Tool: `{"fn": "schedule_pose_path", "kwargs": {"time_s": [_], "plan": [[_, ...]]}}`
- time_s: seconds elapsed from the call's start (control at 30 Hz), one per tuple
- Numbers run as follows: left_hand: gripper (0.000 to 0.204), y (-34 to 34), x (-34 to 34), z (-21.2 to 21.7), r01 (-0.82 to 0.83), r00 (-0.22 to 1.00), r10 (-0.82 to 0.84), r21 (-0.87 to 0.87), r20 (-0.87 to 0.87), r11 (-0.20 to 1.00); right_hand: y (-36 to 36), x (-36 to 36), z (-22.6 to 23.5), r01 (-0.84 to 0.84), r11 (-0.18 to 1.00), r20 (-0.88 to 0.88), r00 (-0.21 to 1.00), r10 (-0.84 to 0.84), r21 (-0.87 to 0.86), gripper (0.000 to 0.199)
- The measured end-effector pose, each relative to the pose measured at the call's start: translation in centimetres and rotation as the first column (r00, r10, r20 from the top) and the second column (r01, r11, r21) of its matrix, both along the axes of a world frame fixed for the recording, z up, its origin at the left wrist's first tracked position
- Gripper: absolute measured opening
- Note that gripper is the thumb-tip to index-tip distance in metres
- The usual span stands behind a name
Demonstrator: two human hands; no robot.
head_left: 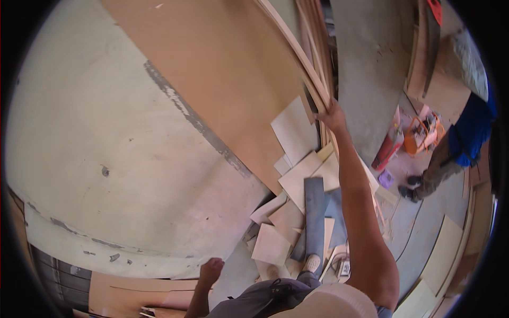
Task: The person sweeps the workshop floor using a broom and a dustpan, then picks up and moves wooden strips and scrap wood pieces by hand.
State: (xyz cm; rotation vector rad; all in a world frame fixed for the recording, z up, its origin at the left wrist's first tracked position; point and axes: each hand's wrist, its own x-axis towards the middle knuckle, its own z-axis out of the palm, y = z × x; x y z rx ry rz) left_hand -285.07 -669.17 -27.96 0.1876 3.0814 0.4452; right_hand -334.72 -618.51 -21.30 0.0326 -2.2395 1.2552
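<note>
Head view: the right hand (333,114) is raised at arm's length, fingers closed on the edge of a large brown board (222,69) leaning against the pale wall (79,132). The left hand (211,270) hangs low beside the body, curled into a loose fist, holding nothing visible. Offcut panels (297,180) lie scattered on the floor at the board's foot. Risk: a one-handed grip on so wide a sheet may let it tip or slide; loose offcuts underfoot invite a trip. Another person (456,148) stands well apart.

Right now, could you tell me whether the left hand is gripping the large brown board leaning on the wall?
No, the left hand hangs low, closed on nothing; the right hand grips the board.
</note>
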Motion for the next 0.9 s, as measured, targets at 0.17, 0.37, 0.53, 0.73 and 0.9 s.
{"fn": "schedule_pose_path", "kwargs": {"time_s": [0.17, 0.37, 0.53, 0.73, 0.9], "plan": [[0.028, 1.4, 1.6, -3.0, -0.38, 0.909, 0.304, 0.265, 0.286, 0.886, -3.5, -0.4, 0.6, 0.147, 0.985, 0.144, 0.977, -0.158, 0.084, 0.084], [0.033, 0.6, 2.2, -4.1, -0.393, 0.897, 0.308, 0.25, 0.318, 0.885, -2.3, -2.1, -0.3, 0.204, 0.979, 0.149, 0.967, -0.204, 0.016, 0.071], [0.033, 1.2, 2.7, -2.9, -0.425, 0.883, 0.337, 0.252, 0.326, 0.869, -1.6, 0.9, 1.3, -0.025, 0.997, 0.175, 0.984, 0.037, -0.072, 0.065], [0.03, 2.4, 0.8, -4.6, -0.352, 0.921, 0.242, 0.388, 0.304, 0.852, -1.6, 12.5, 4.1, -0.121, 0.986, 0.097, 0.987, 0.131, -0.111, 0.056], [0.024, 3.0, -8.6, -3.9, 0.141, 0.99, -0.132, 0.466, -0.052, 0.873, -4.8, 20.2, 10.2, -0.152, 0.987, -0.013, 0.988, 0.152, -0.05, 0.047]]}}
